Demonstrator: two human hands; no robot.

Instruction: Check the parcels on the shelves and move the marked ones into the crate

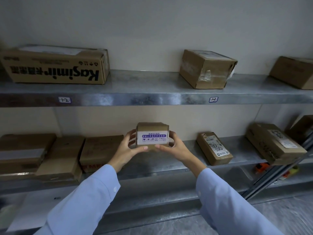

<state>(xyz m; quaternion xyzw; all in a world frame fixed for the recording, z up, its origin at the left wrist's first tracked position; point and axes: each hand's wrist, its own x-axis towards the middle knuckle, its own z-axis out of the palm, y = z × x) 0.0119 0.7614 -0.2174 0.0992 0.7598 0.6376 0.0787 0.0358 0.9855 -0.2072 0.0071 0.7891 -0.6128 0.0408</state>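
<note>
Blue sleeves [88, 200] reaching forward, left hand [126, 148] and right hand [176, 146] clasping small parcel [152, 128] from both sides, thumbs meeting under its front edge, fingers curled round its sides, tips hidden behind, parcel at lower shelf [149, 168], resting or lifted unclear, label [153, 137] print illegible

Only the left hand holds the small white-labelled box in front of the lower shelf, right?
No: the head view shows both the left hand and the right hand gripping the small white-labelled box in front of the lower shelf.
</note>
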